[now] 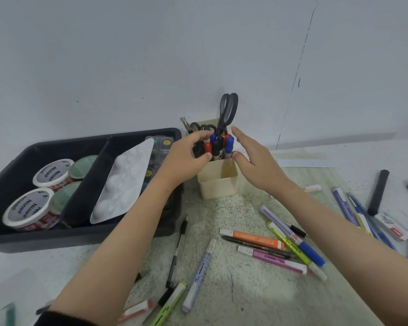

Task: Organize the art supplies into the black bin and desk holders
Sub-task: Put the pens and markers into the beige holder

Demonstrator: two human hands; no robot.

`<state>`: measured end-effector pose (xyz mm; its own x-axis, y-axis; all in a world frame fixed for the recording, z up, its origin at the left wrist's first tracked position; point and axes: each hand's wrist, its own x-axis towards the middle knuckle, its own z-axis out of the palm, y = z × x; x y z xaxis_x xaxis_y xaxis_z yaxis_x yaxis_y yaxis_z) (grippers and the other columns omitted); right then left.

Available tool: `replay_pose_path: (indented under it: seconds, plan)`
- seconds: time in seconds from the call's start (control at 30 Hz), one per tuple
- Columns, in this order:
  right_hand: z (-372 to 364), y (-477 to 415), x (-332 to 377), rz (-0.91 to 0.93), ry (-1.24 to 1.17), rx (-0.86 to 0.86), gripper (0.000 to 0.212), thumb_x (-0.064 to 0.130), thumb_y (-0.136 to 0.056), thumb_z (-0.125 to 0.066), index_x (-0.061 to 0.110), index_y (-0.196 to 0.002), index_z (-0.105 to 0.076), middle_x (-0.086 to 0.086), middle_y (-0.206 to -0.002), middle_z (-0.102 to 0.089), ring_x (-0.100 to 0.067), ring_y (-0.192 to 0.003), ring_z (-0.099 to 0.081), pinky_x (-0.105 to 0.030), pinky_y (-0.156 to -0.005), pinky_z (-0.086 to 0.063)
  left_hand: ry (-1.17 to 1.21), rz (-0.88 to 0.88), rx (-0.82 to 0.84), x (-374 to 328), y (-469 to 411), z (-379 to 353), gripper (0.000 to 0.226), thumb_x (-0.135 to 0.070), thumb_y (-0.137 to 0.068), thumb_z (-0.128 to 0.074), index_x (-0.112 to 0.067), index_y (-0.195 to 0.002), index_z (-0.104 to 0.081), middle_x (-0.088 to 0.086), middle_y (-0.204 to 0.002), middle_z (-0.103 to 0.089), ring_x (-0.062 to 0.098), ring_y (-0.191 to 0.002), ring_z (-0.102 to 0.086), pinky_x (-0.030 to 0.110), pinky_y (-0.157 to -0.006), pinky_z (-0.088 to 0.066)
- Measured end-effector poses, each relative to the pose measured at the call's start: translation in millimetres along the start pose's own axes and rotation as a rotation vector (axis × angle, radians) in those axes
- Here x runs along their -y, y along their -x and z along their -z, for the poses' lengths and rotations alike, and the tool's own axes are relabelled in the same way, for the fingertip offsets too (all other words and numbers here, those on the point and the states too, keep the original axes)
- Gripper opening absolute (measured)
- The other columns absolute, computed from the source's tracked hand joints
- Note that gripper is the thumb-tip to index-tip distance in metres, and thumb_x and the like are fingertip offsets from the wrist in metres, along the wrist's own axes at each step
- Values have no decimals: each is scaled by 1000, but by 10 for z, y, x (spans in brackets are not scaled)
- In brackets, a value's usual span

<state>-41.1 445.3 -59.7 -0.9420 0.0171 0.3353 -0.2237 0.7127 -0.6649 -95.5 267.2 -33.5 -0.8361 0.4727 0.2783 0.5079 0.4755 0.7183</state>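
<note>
While the left grip (186, 158) curls round the markers (218, 145), likely light, stiff, slick, best held bunched, the right grip (252, 161) hovers spread.

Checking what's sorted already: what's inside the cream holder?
Capped markers, blue, red and black, stand in the cream holder, held by the left hand. Its wall hides their lower ends.

markers (218, 147) crowding holder (218, 182) mouth, scissors (227, 112) behind, bin (80, 234) left

Matt black plastic bin (45, 238), glossy white plastic palette (125, 182), smooth cream plastic holder (218, 184)
</note>
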Motion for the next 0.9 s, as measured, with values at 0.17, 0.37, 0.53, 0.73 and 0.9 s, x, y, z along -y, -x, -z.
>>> replay_pose_path:
  seconds: [0.17,0.37,0.53,0.73,0.9]
  plan:
    - [18,-42,-25,-6,28,37,51,17,-100,-38,23,-149,-27,5,-148,-38,-9,-134,-32,-14,-100,-20,31,19,22,-9,17,6,56,-8,-87,-60,-22,-138,-43,-1,-137,-50,11,-129,-41,29,-108,-29]
    - [3,-52,-15,38,-20,-13,54,24,-96,-49,23,-147,-30,8,-148,-38,-7,-133,-35,-19,-104,-23,42,95,-45,53,69,-4,59,-11,-84,-66,-19,-138,-43,-1,-135,-52,9,-125,-45,24,-104,-32]
    - [88,-270,10,-42,-102,-12,49,23,-87,-66,21,-133,-51,9,-114,-59,-6,-101,-56,-23,-92,-44,13,118,-117,61,35,37,41,-12,-83,-68,-18,-123,-60,-4,-120,-62,3,-108,-52,23,-97,-39]
    - [149,-397,10,-63,-181,14,34,-3,-84,-49,19,-105,-66,4,-100,-68,-11,-89,-64,-17,-82,-49,-5,62,-36,65,-16,44,38,-7,-80,-69,-20,-115,-63,-11,-106,-60,3,-103,-54,15,-91,-40]
    - [155,-430,26,-80,-212,120,33,-1,-77,-63,21,-102,-63,11,-95,-63,-9,-89,-61,-21,-82,-50,-9,63,-54,66,-54,-25,53,-12,-76,-74,-16,-125,-54,-12,-106,-59,-1,-104,-50,18,-95,-35]
